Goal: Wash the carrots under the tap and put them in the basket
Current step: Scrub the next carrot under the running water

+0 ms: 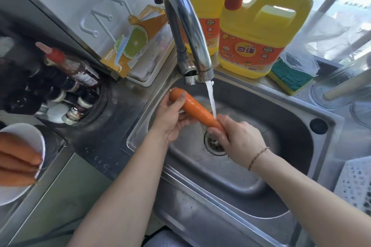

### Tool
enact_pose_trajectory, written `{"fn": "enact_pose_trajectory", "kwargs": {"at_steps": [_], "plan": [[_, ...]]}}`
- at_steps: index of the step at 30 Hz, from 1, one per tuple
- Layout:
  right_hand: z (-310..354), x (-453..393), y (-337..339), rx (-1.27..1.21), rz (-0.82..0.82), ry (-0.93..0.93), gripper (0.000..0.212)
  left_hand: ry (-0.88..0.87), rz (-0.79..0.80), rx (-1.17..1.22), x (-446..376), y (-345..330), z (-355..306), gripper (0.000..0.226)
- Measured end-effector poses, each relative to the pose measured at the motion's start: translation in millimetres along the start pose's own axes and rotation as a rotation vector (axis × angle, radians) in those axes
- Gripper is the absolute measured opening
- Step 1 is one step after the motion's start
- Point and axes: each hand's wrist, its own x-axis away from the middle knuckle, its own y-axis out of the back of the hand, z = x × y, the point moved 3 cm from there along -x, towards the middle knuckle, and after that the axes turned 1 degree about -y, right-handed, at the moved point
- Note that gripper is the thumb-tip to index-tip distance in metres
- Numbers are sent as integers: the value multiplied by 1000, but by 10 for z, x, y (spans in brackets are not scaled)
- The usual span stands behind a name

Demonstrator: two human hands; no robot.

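Over the steel sink (301,146) I hold one orange carrot (197,111) slanting under the running stream of the chrome tap (186,32). My left hand (170,116) grips its thick end with the thumb on top. My right hand (239,136) is curled round its thin end above the drain (213,143). Water strikes the carrot just beside my right fingers. Three more carrots (18,158) lie on a white plate (12,196) at the left edge. A white perforated basket (355,184) shows partly at the right edge.
Two yellow detergent jugs (255,34) and a green sponge (289,78) stand behind the sink. Sauce bottles (74,70) crowd the counter at the left. A white tray with an orange box (138,40) sits behind the tap. Glass lids (341,94) lie at the right.
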Motion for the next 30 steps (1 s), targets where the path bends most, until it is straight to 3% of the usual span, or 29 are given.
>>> {"fn": "enact_pose_trajectory", "kwargs": {"at_steps": [1,3,5,7,11,20,26,30], "plan": [[-9,34,-19,5,-15,-12,35,-1,0,-10,-7,11,15,49],[-15,73,-67,-270,9,-12,29,-14,14,11,-3,14,11,46],[-30,67,-152,-810,78,-75,22,-26,42,57,-2,28,2,35],[-76,90,-214,-1305,229,-260,26,-40,98,127,6,18,-20,34],[-90,168,-154,-1603,377,-403,25,-73,203,221,15,14,-66,49],[28,56,-69,-1115,279,-466,37,-115,328,175,41,-51,-58,49],[39,-241,-59,-682,180,-462,59,-137,184,-13,27,-182,61,38],[30,-251,-143,-712,134,-374,52,-81,126,-100,-9,-177,93,37]]}}
